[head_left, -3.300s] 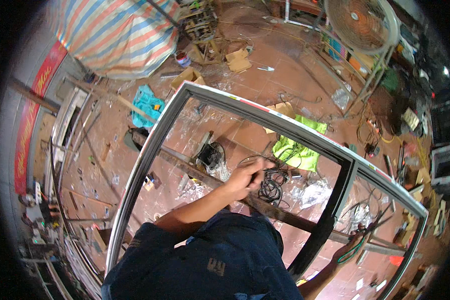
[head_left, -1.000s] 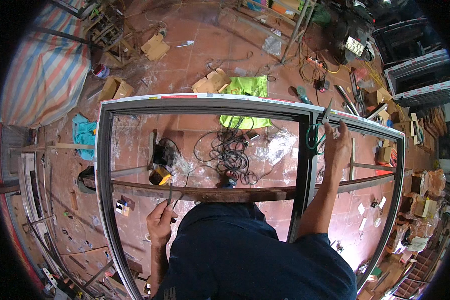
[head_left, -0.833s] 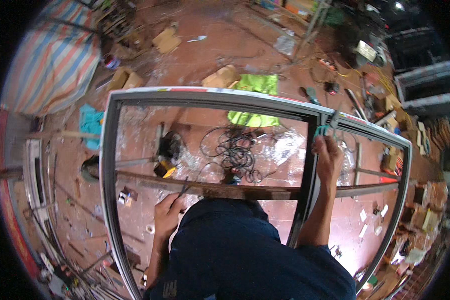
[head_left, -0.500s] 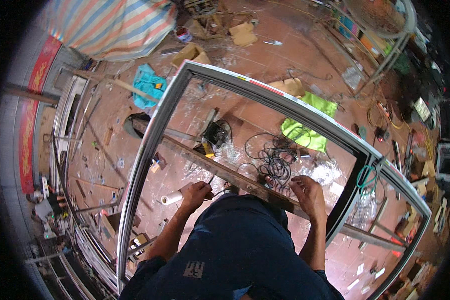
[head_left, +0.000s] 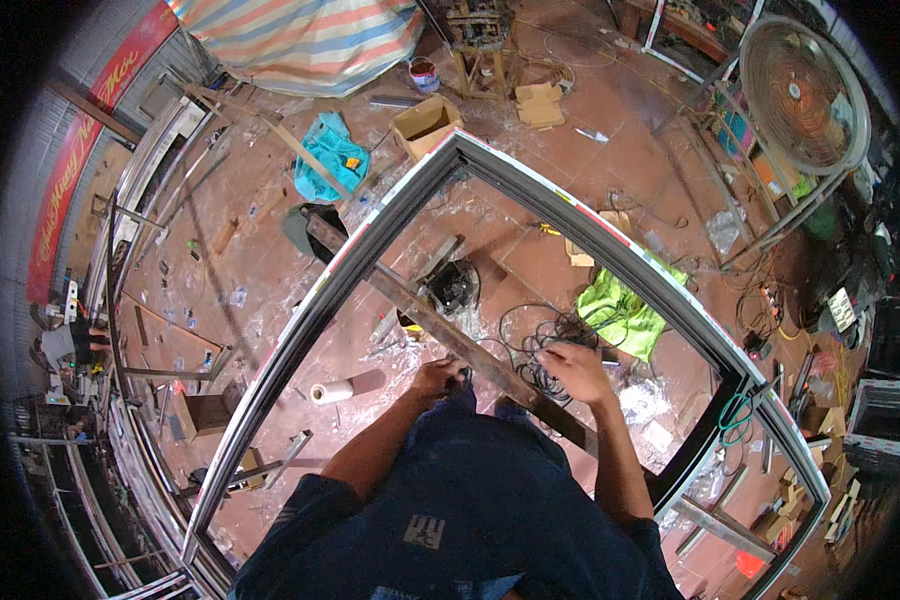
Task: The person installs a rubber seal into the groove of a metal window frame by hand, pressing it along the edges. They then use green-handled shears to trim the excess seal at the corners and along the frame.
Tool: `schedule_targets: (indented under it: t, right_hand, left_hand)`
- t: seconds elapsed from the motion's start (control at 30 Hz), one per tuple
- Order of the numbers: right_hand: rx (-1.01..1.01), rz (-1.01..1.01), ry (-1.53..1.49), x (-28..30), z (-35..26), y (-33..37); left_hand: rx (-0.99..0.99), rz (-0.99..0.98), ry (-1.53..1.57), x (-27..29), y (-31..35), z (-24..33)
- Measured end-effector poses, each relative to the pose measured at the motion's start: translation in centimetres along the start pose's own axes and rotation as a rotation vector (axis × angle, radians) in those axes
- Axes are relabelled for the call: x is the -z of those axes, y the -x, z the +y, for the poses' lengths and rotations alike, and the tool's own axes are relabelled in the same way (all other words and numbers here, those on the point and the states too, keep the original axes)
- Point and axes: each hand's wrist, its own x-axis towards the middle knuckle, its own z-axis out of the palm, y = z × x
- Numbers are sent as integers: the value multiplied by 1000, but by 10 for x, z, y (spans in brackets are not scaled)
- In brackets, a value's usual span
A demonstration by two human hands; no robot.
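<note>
A large window or door frame (head_left: 315,343), dark grey inside with white edging, lies around my body. Under its opening runs a long rusty metal bar (head_left: 450,338). My left hand (head_left: 438,378) is closed just left of the bar, in front of my legs. A small dark piece shows at its fingertips, too small to name. Right of the bar, my right hand (head_left: 574,374) hovers with its fingers loosely stretched to the left. It appears to hold nothing. Below that hand, tangled black cable (head_left: 540,335) lies on the floor.
A white roll (head_left: 332,391) lies on the floor at left. Ahead are a bright green cloth (head_left: 625,318), a turquoise bag (head_left: 328,160) and a cardboard box (head_left: 426,122). A big round fan (head_left: 804,95) stands far right. Metal profiles (head_left: 160,170) line the left side.
The view has shifted, so the frame and floor appear turned. My left hand has moved right, closer to the bar. My right hand has moved left, and its fingers have straightened.
</note>
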Motion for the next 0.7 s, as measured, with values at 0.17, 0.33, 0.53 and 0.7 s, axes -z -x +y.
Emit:
schedule_targets:
  t: [0.17,0.33,0.53,0.7]
  right_hand:
    - [173,-23,37,-86,27,-82]
    - [264,-55,92,-120,15,-119]
    - [-83,384,-371,-118,-18,-136]
    - [-132,533,-663,-63,-112,-141]
  left_hand:
    - [-723,-140,-1474,28,-94,-33]
    - [-755,-279,-1217,13,-134,-31]
    - [-515,-477,-889,36,-88,29]
    - [-179,-494,-1120,83,18,167]
